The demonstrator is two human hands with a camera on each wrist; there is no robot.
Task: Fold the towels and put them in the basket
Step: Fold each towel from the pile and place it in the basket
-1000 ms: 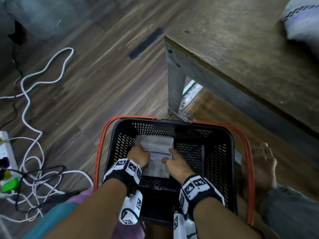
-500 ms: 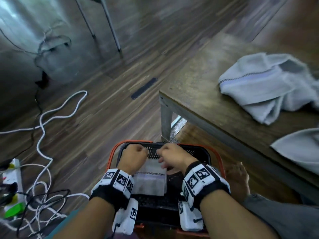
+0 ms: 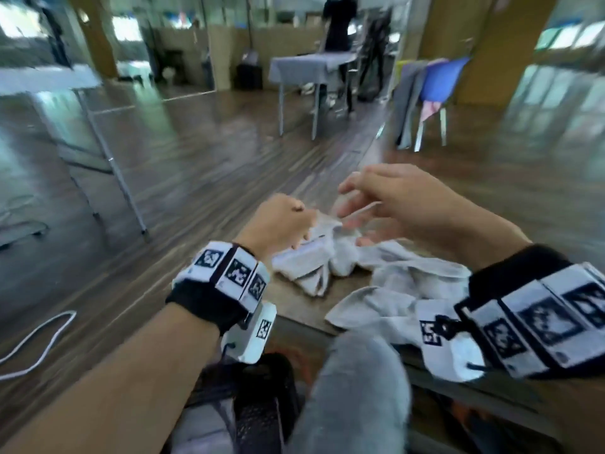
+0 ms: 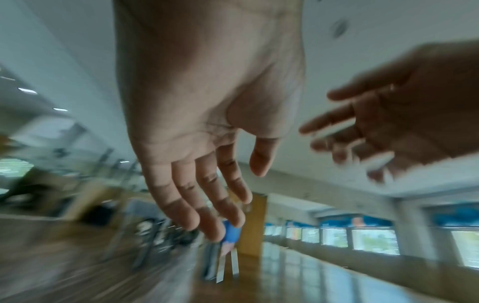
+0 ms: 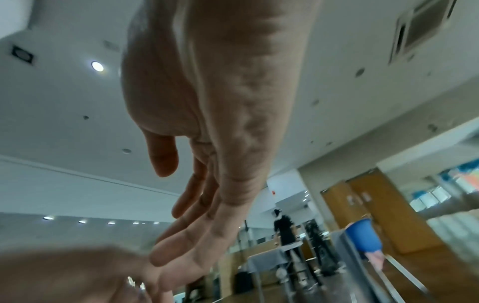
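Towels (image 3: 386, 276) lie crumpled on table (image 3: 294, 299), soft, light, limp. Left hand (image 3: 278, 224) and right hand (image 3: 402, 204) hover above, fingers loose, empty. Best pinch two corners.

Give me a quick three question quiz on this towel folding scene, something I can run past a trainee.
1. True or false: the left hand grips a towel.
2. Multiple choice: where do the grey towels lie? A, in a basket. B, on the wooden table. C, on the floor.
3. Fill in: the towels on the table are not folded but ___.

Key: 1, false: in the left wrist view its fingers hang loose and hold nothing. 2, B. 3, crumpled.
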